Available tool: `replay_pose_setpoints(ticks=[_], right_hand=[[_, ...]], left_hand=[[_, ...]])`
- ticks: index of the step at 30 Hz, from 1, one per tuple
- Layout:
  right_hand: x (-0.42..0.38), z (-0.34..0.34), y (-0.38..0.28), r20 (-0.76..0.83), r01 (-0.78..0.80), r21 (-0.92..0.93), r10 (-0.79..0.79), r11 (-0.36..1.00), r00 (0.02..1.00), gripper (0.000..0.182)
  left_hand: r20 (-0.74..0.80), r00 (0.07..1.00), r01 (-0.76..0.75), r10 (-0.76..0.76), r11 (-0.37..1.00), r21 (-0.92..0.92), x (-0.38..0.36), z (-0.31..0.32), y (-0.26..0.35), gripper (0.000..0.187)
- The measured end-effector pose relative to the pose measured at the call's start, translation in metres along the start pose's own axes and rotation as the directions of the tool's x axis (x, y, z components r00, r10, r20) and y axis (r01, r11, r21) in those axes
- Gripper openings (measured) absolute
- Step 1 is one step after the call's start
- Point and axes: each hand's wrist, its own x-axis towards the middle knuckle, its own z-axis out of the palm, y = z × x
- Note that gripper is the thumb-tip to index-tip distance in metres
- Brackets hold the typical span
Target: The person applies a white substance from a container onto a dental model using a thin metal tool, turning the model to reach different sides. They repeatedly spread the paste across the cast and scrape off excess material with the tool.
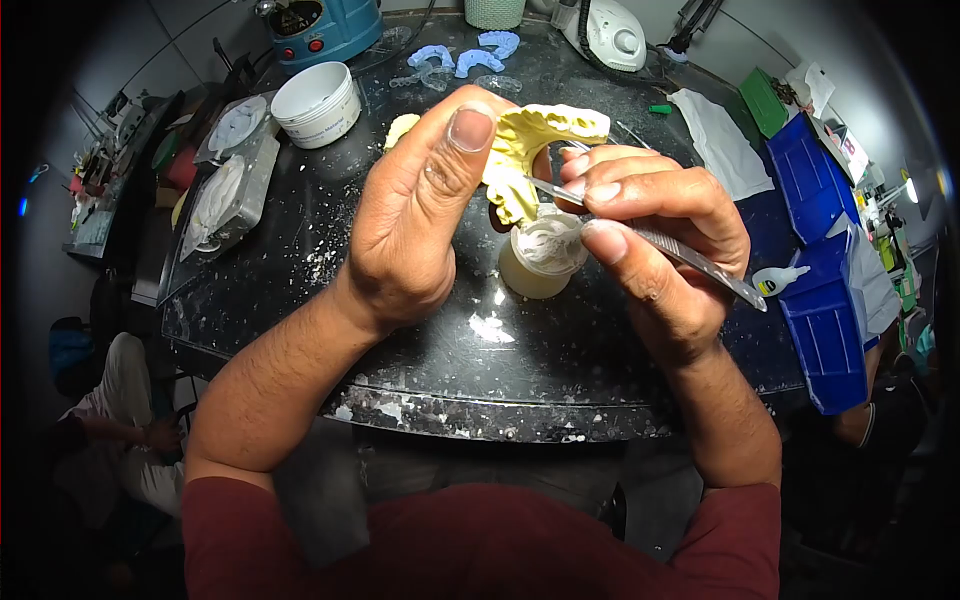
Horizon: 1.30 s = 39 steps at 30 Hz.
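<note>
Left hand [420, 200] is closed around a yellow cast [540, 150] — a dental model — with the thumb laid across its near side and the fingers hidden behind it. The cast is held up over the middle of the bench [400, 330], tilted, its arch facing the camera. Right hand [660, 240] is pinched shut on a thin metal blade [650, 240], gripped between thumb and fingertips like a pen; the tip is set against the inner edge of the cast, and the handle runs down to the right past the palm.

Just below both hands a small open jar [540, 260] is seen standing on the dark bench, whitish material in it. White crumbs and flecks are scattered over the benchtop, thickest along the near edge.

On the far left a round white tub [315, 105] is set, with clear plastic trays [235, 180] beside it. Behind the tub a blue machine [325, 30] is placed, and to the right of it several pale blue impression trays [465, 58] are laid out. A white device [610, 35] stands at the far right of the bench. On the right, blue bins [825, 260] are stacked, with a small white bottle [785, 280] lying against them — its label cannot be read.
</note>
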Motion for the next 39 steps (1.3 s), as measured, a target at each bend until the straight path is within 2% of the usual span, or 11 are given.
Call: replay_pose_setpoints(ticks=[8,10,14,16,20,22,26,31,39], right_hand=[[0.000,-0.001,0.003,0.027,0.021,-0.002,-0.021,1.000,0.999,0.019],[0.000,-0.001,0.003,0.028,0.017,-0.007,-0.017,1.000,0.999,0.019],[0.001,-0.001,0.002,0.031,0.011,-0.014,-0.010,1.000,0.999,0.018],[0.000,-0.003,0.002,0.023,-0.047,0.068,0.046,0.997,0.999,0.018],[0.001,-0.007,0.005,0.022,-0.011,0.096,0.009,0.995,1.000,0.019],[0.003,-0.005,0.000,0.044,0.036,-0.036,-0.035,0.999,0.998,0.021],[0.003,-0.003,-0.006,0.079,0.049,-0.112,-0.040,0.992,0.996,0.024],[0.004,0.000,-0.012,0.062,-0.027,-0.122,0.035,0.992,0.997,0.022],[0.004,0.000,-0.018,0.075,-0.073,-0.116,0.082,0.991,0.994,0.021]], left_hand=[[0.087,0.996,-0.008,0.008,1.000,-0.001,0.002,-0.006,-0.003,0.052],[0.091,0.994,-0.062,0.060,0.998,0.027,0.003,-0.007,-0.005,0.051],[0.124,0.990,-0.074,0.071,0.997,0.022,0.004,-0.007,-0.002,0.051],[0.045,0.999,0.030,-0.029,0.999,-0.031,0.001,-0.001,0.002,0.051],[0.072,0.997,0.025,-0.023,0.999,-0.024,0.002,-0.004,0.001,0.052],[0.061,0.997,0.046,-0.044,0.999,-0.023,0.001,-0.003,0.002,0.052],[0.067,0.998,0.012,-0.014,1.000,0.016,0.003,-0.004,0.001,0.051],[0.090,0.995,-0.050,0.049,0.999,0.006,0.005,-0.004,-0.001,0.051],[0.132,0.990,-0.051,0.040,0.995,0.083,0.003,-0.009,0.001,0.053]])
